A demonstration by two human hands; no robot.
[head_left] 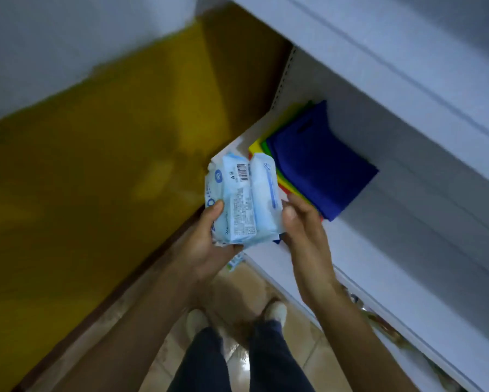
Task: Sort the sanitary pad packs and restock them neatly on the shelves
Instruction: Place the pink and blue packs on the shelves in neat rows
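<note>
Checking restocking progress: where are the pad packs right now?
In the head view the pad packs sit mid-frame, gripped by the left hand and right hand over the front edge of the white shelf, just left of the blue folded cloth.

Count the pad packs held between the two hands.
3, side by side: left pack, barcoded middle pack, right pack. More may hide behind.

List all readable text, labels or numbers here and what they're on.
None readable.
Barcode on the held pad packs: digits too small.
Fine-print label below it: blurred.
Round blue logo at the packs' left side: blurred.
Blue cloth on the shelf: no print visible.
</note>
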